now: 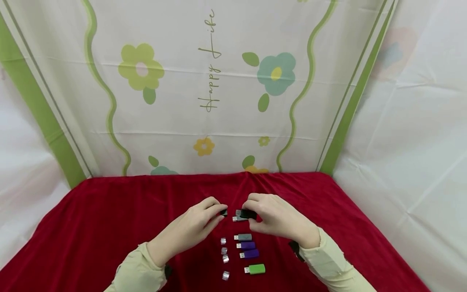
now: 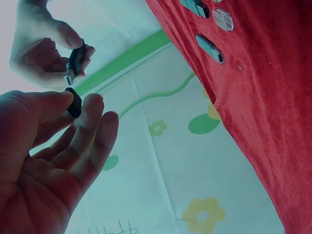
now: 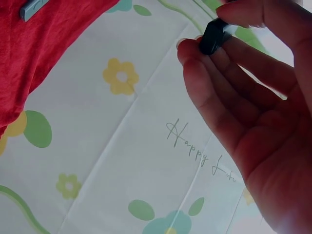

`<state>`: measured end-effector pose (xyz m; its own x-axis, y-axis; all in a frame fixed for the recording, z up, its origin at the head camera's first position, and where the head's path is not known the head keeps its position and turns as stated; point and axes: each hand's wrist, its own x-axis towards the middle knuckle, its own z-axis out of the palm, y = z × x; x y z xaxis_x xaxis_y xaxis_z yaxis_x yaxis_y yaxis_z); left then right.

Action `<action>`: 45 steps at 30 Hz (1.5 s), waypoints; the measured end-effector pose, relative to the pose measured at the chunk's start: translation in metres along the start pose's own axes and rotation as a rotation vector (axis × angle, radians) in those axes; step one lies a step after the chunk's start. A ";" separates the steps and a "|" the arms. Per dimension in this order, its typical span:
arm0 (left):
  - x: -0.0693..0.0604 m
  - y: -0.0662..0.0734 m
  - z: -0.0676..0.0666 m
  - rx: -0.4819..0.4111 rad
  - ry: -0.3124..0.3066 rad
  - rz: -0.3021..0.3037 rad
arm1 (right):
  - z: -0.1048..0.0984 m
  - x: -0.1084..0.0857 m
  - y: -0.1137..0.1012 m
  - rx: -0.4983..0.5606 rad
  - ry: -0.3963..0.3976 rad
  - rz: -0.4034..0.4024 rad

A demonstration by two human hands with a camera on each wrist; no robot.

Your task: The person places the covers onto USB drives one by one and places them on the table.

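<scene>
My left hand pinches a small black cap between thumb and forefinger, above the red cloth. Opposite it, my right hand pinches a black USB stick by its body, the metal plug bare and pointing left toward the cap. A gap separates cap and plug. In the right wrist view, the fingers partly cover the black stick. Just below that stick in the head view, a grey USB stick shows, partly hidden by the right hand.
Nearer me on the red cloth lies a column of USB sticks with bare plugs: grey, two purple and green. Several clear caps lie left of them. Printed white curtains enclose the table.
</scene>
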<state>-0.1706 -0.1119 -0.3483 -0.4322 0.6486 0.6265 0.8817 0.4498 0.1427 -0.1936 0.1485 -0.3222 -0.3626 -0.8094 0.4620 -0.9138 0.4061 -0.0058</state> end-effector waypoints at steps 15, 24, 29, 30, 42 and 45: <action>0.000 0.004 0.004 -0.005 -0.002 0.005 | 0.005 0.003 -0.005 -0.002 0.032 -0.068; 0.000 0.007 0.005 -0.013 -0.014 0.006 | 0.007 0.003 -0.006 -0.006 0.022 -0.069; 0.000 0.008 0.005 -0.014 -0.020 0.009 | 0.008 0.003 -0.008 -0.017 0.016 -0.075; 0.000 0.008 0.005 -0.015 -0.020 0.010 | 0.008 0.004 -0.008 -0.019 0.016 -0.077; -0.001 0.009 0.008 0.018 -0.006 0.016 | 0.007 0.004 -0.013 -0.003 0.047 -0.100; -0.001 0.009 0.008 0.055 0.005 0.015 | 0.006 0.005 -0.013 -0.008 0.056 -0.105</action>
<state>-0.1633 -0.1039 -0.3536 -0.4179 0.6526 0.6320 0.8763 0.4731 0.0908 -0.1845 0.1366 -0.3257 -0.2541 -0.8227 0.5085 -0.9446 0.3241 0.0524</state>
